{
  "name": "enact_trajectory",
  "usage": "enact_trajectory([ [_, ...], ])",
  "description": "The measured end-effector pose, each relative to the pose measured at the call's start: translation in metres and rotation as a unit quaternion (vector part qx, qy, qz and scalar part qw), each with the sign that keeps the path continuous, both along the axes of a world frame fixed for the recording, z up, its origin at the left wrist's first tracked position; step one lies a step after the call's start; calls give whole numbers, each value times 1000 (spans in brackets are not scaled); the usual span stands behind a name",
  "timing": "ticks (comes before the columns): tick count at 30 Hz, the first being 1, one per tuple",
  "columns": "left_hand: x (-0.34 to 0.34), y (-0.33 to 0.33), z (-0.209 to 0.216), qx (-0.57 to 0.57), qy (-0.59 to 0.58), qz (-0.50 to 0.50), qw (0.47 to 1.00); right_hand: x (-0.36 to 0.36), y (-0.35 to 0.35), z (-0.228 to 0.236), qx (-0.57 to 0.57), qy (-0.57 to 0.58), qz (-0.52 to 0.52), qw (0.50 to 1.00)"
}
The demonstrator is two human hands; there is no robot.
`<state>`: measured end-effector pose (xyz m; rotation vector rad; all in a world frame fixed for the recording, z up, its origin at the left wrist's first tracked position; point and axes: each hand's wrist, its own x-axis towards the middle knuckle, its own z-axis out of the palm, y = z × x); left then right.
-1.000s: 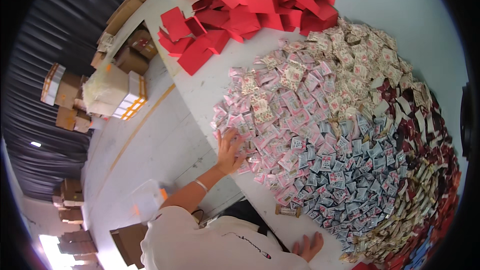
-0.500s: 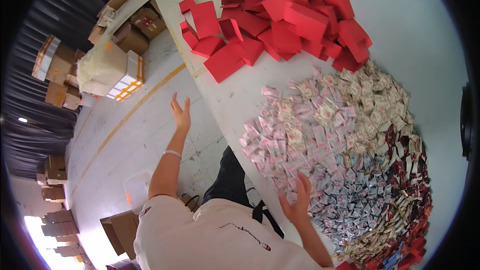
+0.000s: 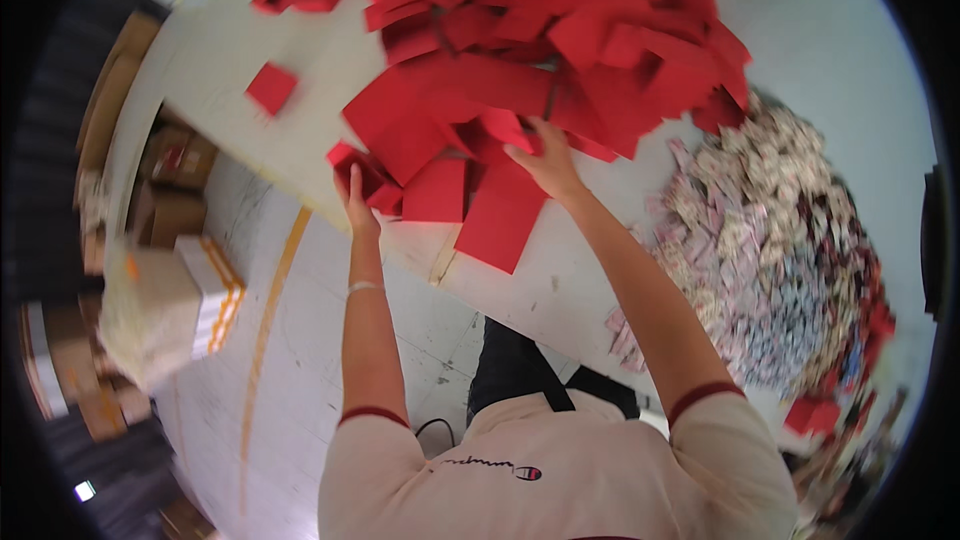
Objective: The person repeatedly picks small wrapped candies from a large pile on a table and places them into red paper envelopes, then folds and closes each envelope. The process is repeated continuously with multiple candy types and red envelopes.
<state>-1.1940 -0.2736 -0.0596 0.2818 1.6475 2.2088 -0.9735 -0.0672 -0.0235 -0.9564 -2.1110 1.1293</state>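
- Red boxes point(image 3: 600, 40): heaped in a loose pile on the table point(image 3: 560, 285), reaching from its near edge toward its far edge; several are open, and panels and flaps overlap at many angles.
- Left hand point(image 3: 362, 212): at the near edge of the table, fingers upright against the outer side of a small open box point(image 3: 362, 176), also red. State of the grip: the fingers touch the box, but whether they close on it cannot be told.
- Right hand point(image 3: 552, 168): farther in from the near edge, at the front of the pile, thumb and fingers parted and in contact with red card. State of the grip: blur and overlap prevent telling whether a piece is held.
- Flat red panel point(image 3: 500, 215): between the two hands and slightly nearer the person, one corner directed at the near edge; a square red panel point(image 3: 435, 190) lies just beside it, on the left.
- Single red box point(image 3: 272, 88): apart from the pile, toward the left end of the table.
- Wrapped packets point(image 3: 780, 155): a broad heap toward the right end of the table, with cream, pink, grey-blue and dark red areas; individual packets are blurred.
- Bracelet point(image 3: 365, 286): pale band around the left wrist.
- Floor point(image 3: 330, 370): beyond the near edge, bearing a yellow line point(image 3: 265, 330) and a white carton point(image 3: 215, 295) with orange tape.
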Motion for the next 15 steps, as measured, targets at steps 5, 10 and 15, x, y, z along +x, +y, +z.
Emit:
enact_trajectory([
  [5, 59, 24, -19, 56, -21, 9, 998, 19, 10, -17, 8, -83, -2, 997],
  [10, 170, 62, -22, 21, -123, -33, 992, 131, 31, 18, -65, -52, -150, 985],
  [15, 237, 114, 37, -64, -16, -233, 970, 299, 75, 36, -60, 2, -244, 968],
])
